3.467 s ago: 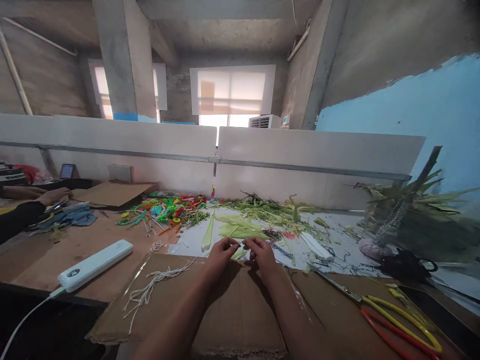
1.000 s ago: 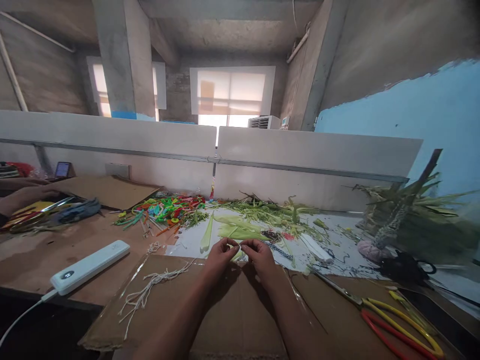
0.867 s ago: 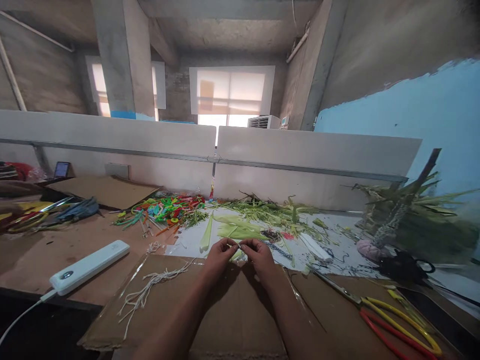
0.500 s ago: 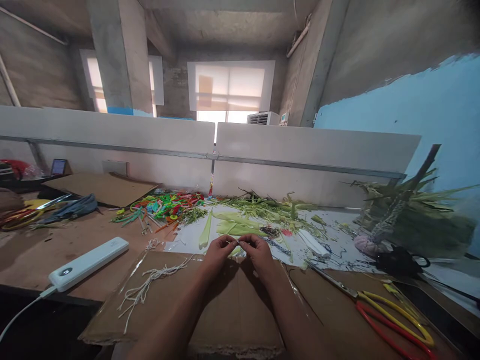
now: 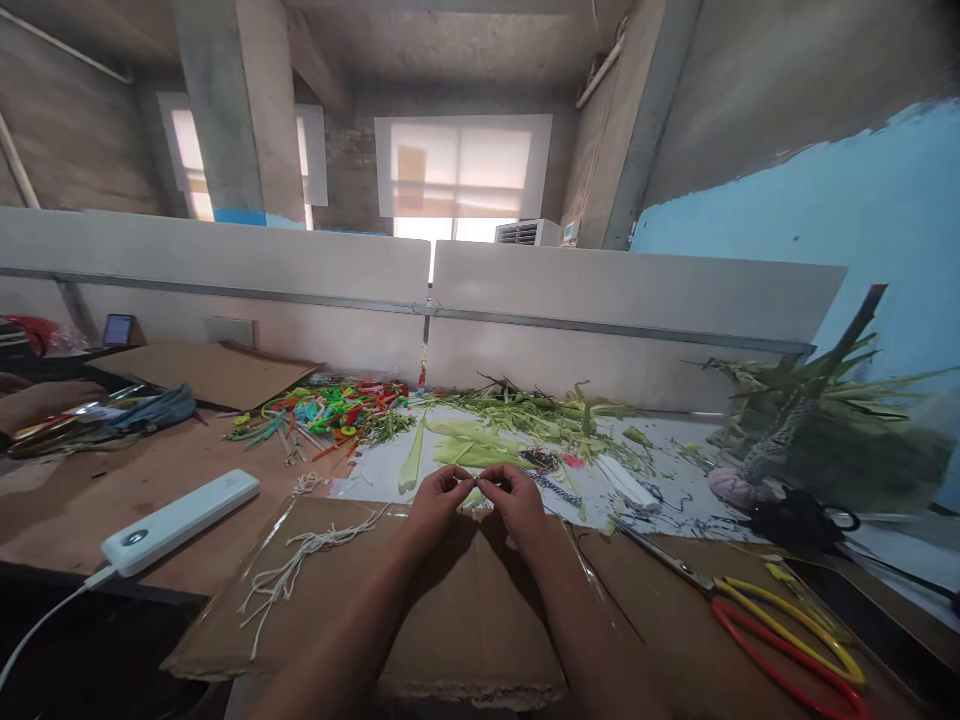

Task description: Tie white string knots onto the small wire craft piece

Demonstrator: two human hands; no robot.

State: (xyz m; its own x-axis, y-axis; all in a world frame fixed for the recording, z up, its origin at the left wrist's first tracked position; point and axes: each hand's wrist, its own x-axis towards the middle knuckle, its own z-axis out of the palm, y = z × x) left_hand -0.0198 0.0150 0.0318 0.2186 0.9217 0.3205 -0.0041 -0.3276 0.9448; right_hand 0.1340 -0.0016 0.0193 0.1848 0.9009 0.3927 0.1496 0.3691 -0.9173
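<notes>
My left hand (image 5: 433, 505) and my right hand (image 5: 516, 506) meet over the far edge of a brown cardboard sheet (image 5: 450, 630). Both pinch with thumb and fingers closed on a small thin piece (image 5: 475, 484) held between their fingertips; it is too small to name. Just beyond the fingertips lie pale green leaf strips (image 5: 465, 450) on a white sheet. A bundle of white strings (image 5: 300, 560) lies on the cardboard to the left of my left hand.
Scissors with red and yellow handles (image 5: 780, 630) lie at the right. A white power bank (image 5: 180, 520) with a cable sits at the left. Colourful small pieces (image 5: 330, 410), green cuttings (image 5: 540, 415), a leafy bundle (image 5: 825, 420) and another person's hand (image 5: 37, 400) lie farther off.
My hands have stayed pinched together at the same spot with small finger movements. The other person's hand at the far left has shifted about. The view has tilted slightly.
</notes>
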